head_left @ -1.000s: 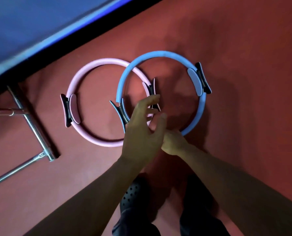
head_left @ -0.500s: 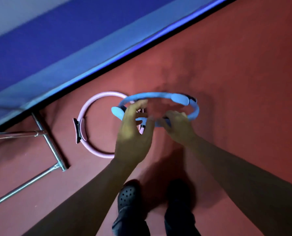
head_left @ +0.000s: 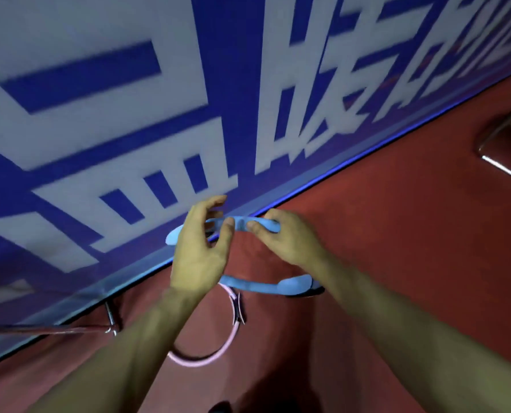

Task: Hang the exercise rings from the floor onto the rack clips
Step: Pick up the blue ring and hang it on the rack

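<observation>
Blue ring: lifted off the floor, centre of the frame, seen nearly edge-on; near rim runs low between the forearms, far rim sits up at the fingertips. Image soft with motion blur.
Blue ring pads: one pale pad with a dark handle behind it at lower right of the ring; another pale pad pokes out at the ring's left end, just left of the left hand.
Left hand: centre frame, back of hand toward the camera; thumb pressed on the far rim, fingers curled above it — grasping the blue ring.
Right hand: just right of the left hand; thumb and fingers closed on the same far rim, holding it.
Pink ring: lying flat on the floor, lower centre, partly hidden behind the left forearm; its dark handle shows on the right side, below the blue ring.
Floor: red, fills the lower right.
Wall banner: blue with large white characters — upper left, meeting the floor along a diagonal.
Metal rack tubing: chrome bar at lower left near the wall; another chrome piece at the right edge.
</observation>
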`<action>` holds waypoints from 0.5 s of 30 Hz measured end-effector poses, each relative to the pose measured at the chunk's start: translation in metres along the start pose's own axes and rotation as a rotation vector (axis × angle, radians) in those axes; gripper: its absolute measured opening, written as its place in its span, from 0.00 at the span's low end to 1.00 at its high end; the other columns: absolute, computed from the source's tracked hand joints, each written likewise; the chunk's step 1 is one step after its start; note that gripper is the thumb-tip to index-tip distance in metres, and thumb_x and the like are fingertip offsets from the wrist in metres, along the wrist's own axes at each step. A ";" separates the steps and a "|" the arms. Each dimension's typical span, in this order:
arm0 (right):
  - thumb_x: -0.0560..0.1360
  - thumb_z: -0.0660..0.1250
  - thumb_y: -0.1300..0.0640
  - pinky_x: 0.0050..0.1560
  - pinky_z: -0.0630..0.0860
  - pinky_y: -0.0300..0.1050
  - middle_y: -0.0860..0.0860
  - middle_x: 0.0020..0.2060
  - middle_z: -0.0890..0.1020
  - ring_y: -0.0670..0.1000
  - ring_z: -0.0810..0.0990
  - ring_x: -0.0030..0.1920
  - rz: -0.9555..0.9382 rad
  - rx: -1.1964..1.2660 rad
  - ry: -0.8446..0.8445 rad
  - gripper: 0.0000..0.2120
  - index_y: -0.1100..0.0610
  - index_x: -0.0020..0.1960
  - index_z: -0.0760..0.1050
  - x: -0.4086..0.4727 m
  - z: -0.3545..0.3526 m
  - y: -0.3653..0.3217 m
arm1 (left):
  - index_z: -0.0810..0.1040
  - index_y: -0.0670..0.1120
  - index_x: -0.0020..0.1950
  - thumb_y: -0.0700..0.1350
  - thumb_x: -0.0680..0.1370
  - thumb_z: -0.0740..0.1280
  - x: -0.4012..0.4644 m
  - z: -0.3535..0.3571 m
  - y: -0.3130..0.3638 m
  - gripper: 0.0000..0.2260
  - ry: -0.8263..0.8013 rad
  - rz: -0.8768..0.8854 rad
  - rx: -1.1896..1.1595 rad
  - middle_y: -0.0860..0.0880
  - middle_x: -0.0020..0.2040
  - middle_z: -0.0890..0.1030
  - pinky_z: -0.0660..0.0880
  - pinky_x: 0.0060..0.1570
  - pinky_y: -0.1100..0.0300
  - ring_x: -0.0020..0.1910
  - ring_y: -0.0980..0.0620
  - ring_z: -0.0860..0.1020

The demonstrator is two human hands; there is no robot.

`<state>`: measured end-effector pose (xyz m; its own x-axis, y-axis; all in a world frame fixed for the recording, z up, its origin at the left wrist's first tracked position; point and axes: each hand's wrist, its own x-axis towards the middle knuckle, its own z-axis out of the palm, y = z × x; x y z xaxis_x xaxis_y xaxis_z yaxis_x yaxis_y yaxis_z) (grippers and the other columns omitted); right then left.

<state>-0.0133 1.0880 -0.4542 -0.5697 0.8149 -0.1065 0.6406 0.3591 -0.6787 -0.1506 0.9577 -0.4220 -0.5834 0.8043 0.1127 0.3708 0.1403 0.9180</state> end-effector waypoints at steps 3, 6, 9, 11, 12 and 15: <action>0.73 0.63 0.29 0.42 0.74 0.47 0.46 0.32 0.78 0.51 0.79 0.39 -0.096 -0.060 -0.015 0.24 0.50 0.40 0.75 -0.017 -0.079 -0.086 | 0.75 0.54 0.66 0.49 0.81 0.65 0.005 -0.045 0.094 0.13 0.055 0.115 0.050 0.56 0.63 0.78 0.72 0.55 0.71 0.62 0.59 0.76; 0.75 0.63 0.30 0.37 0.70 0.45 0.48 0.32 0.80 0.51 0.79 0.37 -0.226 -0.106 0.004 0.24 0.51 0.42 0.77 -0.044 -0.149 -0.170 | 0.74 0.55 0.66 0.51 0.80 0.64 0.002 -0.095 0.180 0.14 0.125 0.221 0.098 0.57 0.63 0.77 0.69 0.57 0.75 0.63 0.58 0.77; 0.76 0.62 0.31 0.31 0.66 0.43 0.49 0.32 0.80 0.49 0.77 0.33 -0.343 -0.090 -0.004 0.23 0.51 0.42 0.77 -0.076 -0.205 -0.250 | 0.74 0.55 0.68 0.52 0.81 0.65 -0.014 -0.153 0.256 0.15 0.197 0.309 0.170 0.58 0.64 0.77 0.71 0.59 0.70 0.63 0.59 0.77; 0.75 0.62 0.30 0.31 0.66 0.42 0.48 0.30 0.78 0.49 0.76 0.31 -0.411 -0.087 -0.012 0.24 0.50 0.40 0.76 -0.100 -0.232 -0.301 | 0.74 0.55 0.68 0.52 0.82 0.65 -0.030 -0.191 0.297 0.15 0.244 0.348 0.230 0.58 0.64 0.77 0.74 0.58 0.65 0.62 0.60 0.77; 0.75 0.61 0.29 0.31 0.66 0.43 0.48 0.30 0.77 0.49 0.75 0.31 -0.443 -0.080 -0.011 0.25 0.51 0.39 0.75 -0.113 -0.243 -0.325 | 0.74 0.55 0.68 0.52 0.82 0.66 -0.039 -0.210 0.316 0.15 0.267 0.371 0.260 0.58 0.63 0.77 0.76 0.56 0.63 0.62 0.60 0.77; 0.75 0.61 0.28 0.32 0.66 0.44 0.49 0.31 0.78 0.51 0.75 0.32 -0.527 -0.071 0.010 0.27 0.52 0.38 0.75 -0.150 -0.265 -0.388 | 0.74 0.54 0.67 0.53 0.81 0.65 -0.071 -0.262 0.363 0.15 0.332 0.457 0.328 0.60 0.61 0.78 0.78 0.55 0.57 0.61 0.60 0.77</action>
<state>-0.0404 0.9470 0.0177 -0.8190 0.5199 0.2430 0.3020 0.7505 -0.5878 -0.1638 0.8002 0.0027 -0.4878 0.6106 0.6239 0.8048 0.0378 0.5923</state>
